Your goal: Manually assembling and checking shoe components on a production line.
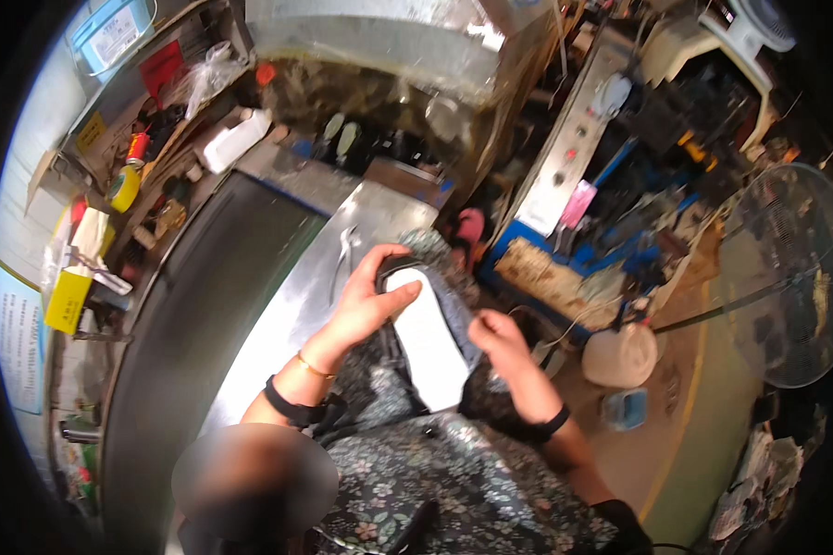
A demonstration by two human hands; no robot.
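My left hand [370,301] grips the far end of a shoe upper [455,310], its thumb pressed on the white sole-shaped face [426,342]. That white face is turned up toward me, with dark grey material showing along its sides. At the right edge of the shoe upper, my right hand [504,347] is closed with its fingers curled. Whether it pinches the grey edge or something small cannot be made out. The shoe upper is held above my floral apron [435,472].
A dark conveyor belt [204,305] runs along the left beside a shiny metal table [278,333]. Shelves with bottles and boxes stand further left. At right are a machine with a button panel [560,148], a white jug [620,355], a blue tub [624,408] and a large fan [787,277].
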